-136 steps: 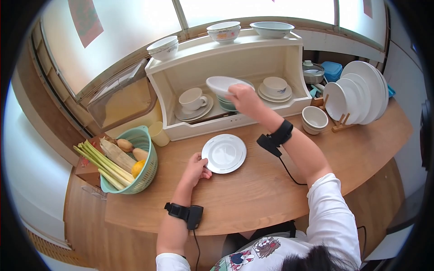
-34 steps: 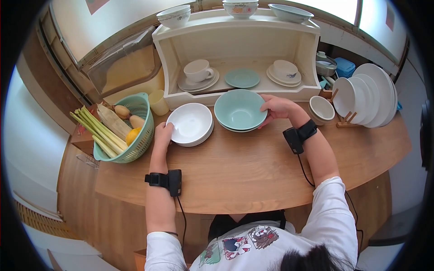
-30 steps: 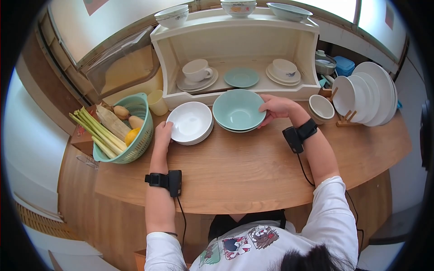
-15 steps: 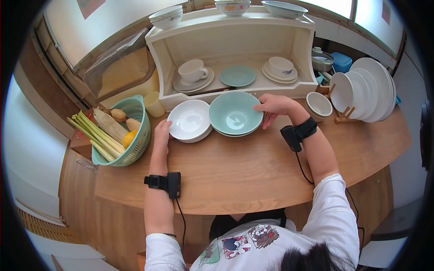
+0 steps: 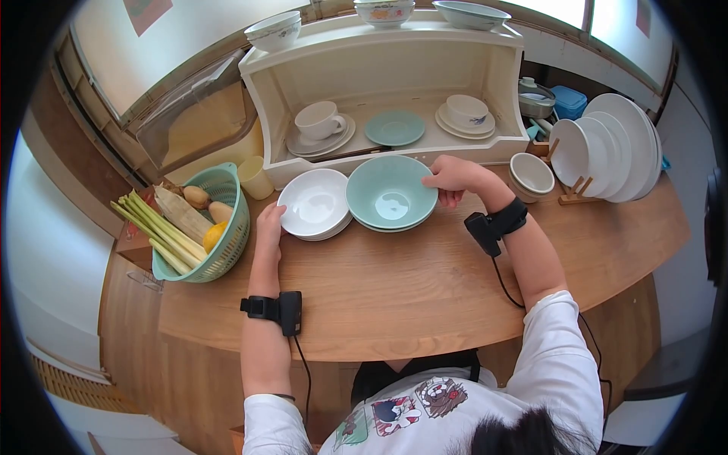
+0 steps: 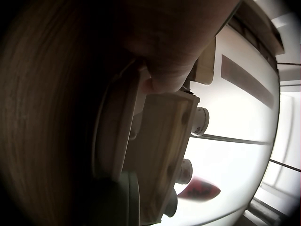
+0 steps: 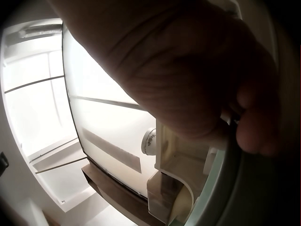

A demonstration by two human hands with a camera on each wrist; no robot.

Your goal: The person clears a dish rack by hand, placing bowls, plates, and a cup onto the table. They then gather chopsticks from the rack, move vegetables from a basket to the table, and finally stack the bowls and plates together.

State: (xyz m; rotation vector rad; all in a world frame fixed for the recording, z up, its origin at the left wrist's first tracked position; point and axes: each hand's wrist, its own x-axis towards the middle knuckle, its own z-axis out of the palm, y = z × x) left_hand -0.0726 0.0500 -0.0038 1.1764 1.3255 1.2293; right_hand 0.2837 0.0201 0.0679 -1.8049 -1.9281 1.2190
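From the head view I see both bowls side by side near the back edge of the bench (image 5: 425, 280) — the wrist views show only rims and my own fingers close up. One white bowl (image 5: 314, 203) sits on a white plate, one green bowl (image 5: 391, 192) on a green plate, their rims touching. My left hand (image 5: 268, 224) lies with fingers loose against the white bowl's near rim. My right hand (image 5: 453, 176) curls over the green bowl's right rim, pinching it — wrist bent inward.
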